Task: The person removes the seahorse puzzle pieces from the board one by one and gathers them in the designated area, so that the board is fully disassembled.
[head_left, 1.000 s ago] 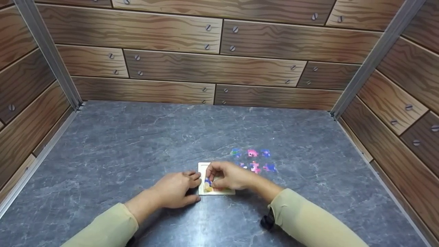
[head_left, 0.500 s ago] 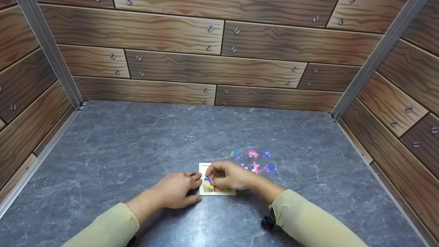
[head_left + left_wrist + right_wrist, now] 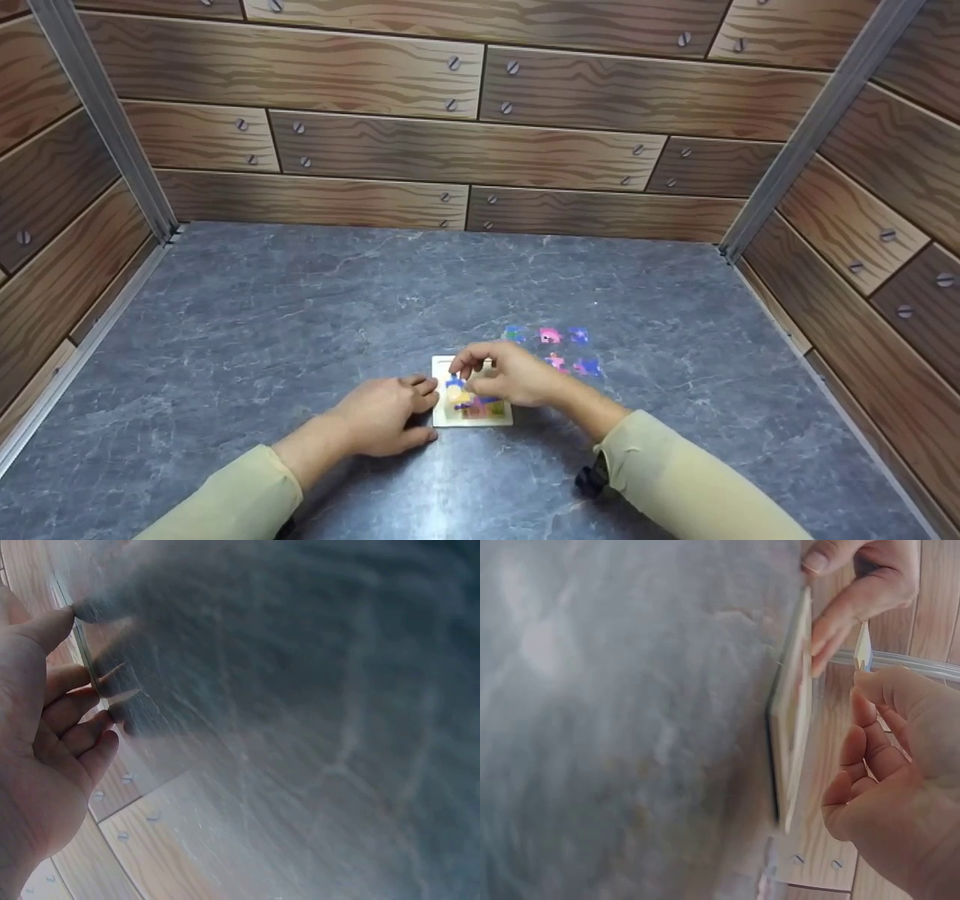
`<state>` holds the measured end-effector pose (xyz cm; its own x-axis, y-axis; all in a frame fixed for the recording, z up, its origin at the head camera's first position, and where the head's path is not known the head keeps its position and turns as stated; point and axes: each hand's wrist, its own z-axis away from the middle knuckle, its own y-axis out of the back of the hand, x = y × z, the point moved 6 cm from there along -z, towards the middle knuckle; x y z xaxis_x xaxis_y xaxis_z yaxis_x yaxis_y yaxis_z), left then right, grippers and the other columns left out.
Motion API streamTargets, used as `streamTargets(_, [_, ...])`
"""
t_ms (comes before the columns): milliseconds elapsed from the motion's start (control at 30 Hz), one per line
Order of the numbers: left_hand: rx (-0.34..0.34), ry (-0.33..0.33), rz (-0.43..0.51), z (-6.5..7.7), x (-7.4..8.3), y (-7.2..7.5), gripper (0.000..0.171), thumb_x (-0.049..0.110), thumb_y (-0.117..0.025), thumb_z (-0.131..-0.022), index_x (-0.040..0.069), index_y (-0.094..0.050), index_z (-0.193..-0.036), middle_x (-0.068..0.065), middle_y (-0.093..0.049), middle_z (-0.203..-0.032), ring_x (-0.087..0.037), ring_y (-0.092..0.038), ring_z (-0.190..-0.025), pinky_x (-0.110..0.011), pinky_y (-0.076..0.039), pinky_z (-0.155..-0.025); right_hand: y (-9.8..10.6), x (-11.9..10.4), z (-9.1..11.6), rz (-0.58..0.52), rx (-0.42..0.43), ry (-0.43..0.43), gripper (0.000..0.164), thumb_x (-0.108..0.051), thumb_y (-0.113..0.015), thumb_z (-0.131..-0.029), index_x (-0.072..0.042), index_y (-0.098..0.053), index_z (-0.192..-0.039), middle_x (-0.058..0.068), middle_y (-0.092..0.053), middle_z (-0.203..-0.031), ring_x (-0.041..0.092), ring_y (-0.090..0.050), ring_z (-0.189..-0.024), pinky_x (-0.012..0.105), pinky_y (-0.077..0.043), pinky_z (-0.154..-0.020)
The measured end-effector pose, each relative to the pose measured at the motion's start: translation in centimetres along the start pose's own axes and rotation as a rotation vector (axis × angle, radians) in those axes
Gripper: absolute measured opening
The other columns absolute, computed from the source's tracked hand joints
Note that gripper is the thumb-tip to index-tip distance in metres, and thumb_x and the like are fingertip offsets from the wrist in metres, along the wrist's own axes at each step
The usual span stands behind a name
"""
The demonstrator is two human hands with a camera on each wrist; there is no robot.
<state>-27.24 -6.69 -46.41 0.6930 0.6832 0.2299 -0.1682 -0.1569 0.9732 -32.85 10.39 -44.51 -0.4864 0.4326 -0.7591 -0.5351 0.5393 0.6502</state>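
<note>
My left hand (image 3: 386, 416) lies at the left edge of a pale wooden puzzle tray (image 3: 440, 421), its fingers extended and touching that edge. In the left wrist view the left fingers (image 3: 75, 681) reach along the tray's thin side. Above the tray, my right hand (image 3: 510, 373) pinches a blue and yellow jigsaw piece (image 3: 454, 382) between thumb and fingertips. The right wrist view has this jigsaw piece (image 3: 863, 651) edge-on, apart from the tray (image 3: 791, 720). Pink and green pieces (image 3: 484, 409) lie inside the tray's lower part; my right hand hides its upper right.
Loose jigsaw pieces lie on the grey marbled table (image 3: 300, 300) right of the tray, among them a pink one (image 3: 550, 335) and a blue one (image 3: 589, 367). Wood-patterned walls (image 3: 375, 150) enclose the table at the back and sides.
My right hand has lifted slightly up and to the right with the jigsaw piece, uncovering more of the tray's lower part. The left hand has stayed in place.
</note>
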Motion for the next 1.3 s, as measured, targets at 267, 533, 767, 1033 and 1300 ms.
streamTargets(267, [-0.005, 0.001, 0.004, 0.1, -0.1, 0.1, 0.055, 0.042, -0.068, -0.103, 0.007, -0.066, -0.145, -0.018, -0.060, -0.150, -0.037, -0.059, -0.136, -0.053, -0.054, -0.105, 2.2, -0.1, 1.2, 0.025, 0.057, 0.031, 0.024, -0.005, -0.072, -0.096, -0.008, -0.076, -0.119, 0.002, -0.073, -0.108, 0.025, -0.064, -0.103, 0.045, -0.049, -0.089])
streamTargets(533, [-0.012, 0.005, 0.003, 0.3, -0.2, -0.1, 0.055, 0.041, -0.069, -0.103, 0.008, -0.065, -0.147, -0.017, -0.059, -0.152, -0.037, -0.059, -0.137, -0.054, -0.054, -0.104, 4.1, 1.3, 2.9, 0.060, 0.106, -0.005, 0.023, -0.005, -0.073, -0.095, -0.010, -0.078, -0.117, -0.002, -0.073, -0.105, 0.027, -0.066, -0.101, 0.055, -0.049, -0.087])
streamTargets(767, [-0.004, 0.003, 0.003, 0.4, -0.1, -0.1, 0.053, 0.041, -0.069, -0.103, 0.008, -0.066, -0.144, -0.017, -0.060, -0.151, -0.038, -0.059, -0.136, -0.055, -0.055, -0.103, 5.5, 2.3, 4.4, 0.087, 0.133, -0.026, 0.021, -0.006, -0.073, -0.096, -0.009, -0.078, -0.116, -0.004, -0.072, -0.102, 0.020, -0.064, -0.096, 0.044, -0.049, -0.083])
streamTargets(1033, [0.003, -0.005, 0.004, 0.3, 0.0, 0.0, 0.047, 0.042, -0.069, -0.103, 0.009, -0.069, -0.138, -0.016, -0.060, -0.151, -0.038, -0.060, -0.136, -0.056, -0.055, -0.101, 6.6, 3.5, 5.9, 0.104, 0.157, -0.052, 0.022, -0.003, -0.072, -0.096, -0.005, -0.078, -0.117, -0.002, -0.072, -0.102, 0.015, -0.062, -0.093, 0.033, -0.048, -0.080])
streamTargets(1300, [0.013, -0.002, 0.026, 0.3, 0.1, 0.1, 0.050, 0.042, -0.070, -0.103, 0.010, -0.069, -0.141, -0.016, -0.060, -0.151, -0.037, -0.060, -0.136, -0.056, -0.055, -0.102, 6.6, 4.3, 6.9, 0.101, 0.163, -0.046, 0.021, 0.000, -0.074, -0.092, -0.001, -0.077, -0.113, 0.003, -0.071, -0.097, 0.015, -0.061, -0.090, 0.034, -0.052, -0.079])
